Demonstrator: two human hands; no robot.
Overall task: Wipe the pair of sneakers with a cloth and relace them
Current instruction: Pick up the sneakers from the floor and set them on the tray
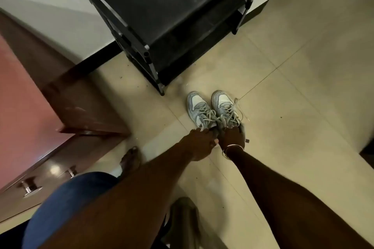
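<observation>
Before the shoe rack (172,16), our left hand (202,144) and right hand (232,137) have their grip on the sneakers (199,107); still laced, seemingly unwiped.

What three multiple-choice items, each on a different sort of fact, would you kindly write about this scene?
1. Where do the sneakers stand?
A. On the tiled floor before the shoe rack
B. On the rack's top shelf
C. In a drawer

2. What colour is the shoe rack?
A. White
B. Red
C. Black

3. In what state are the laces?
A. Missing from both sneakers
B. Threaded in both sneakers
C. Wound round a wrist

Answers:
1. A, since both soles rest on the tiles by the rack's foot.
2. C, since its frame and shelves are black.
3. B, since laces cross both tongues.
</observation>
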